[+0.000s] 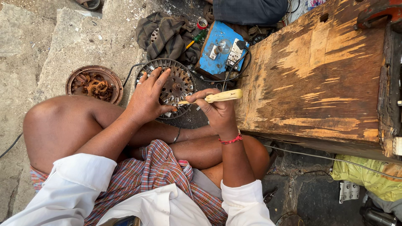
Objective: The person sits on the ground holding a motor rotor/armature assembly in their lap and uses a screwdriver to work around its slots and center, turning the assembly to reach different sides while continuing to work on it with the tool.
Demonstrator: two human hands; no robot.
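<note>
We steady the round slotted motor core (176,86) on the ground with our left hand (147,98), fingers spread flat, while our right hand (217,109) grips a cream-handled tool (217,97) (tip at the core's rim).

The left hand (146,98) lay spread on a round metal motor core (178,86), while the right hand (215,109) gripped a cream-handled tool (220,97) against it, beside a worn wooden box (318,75).
</note>
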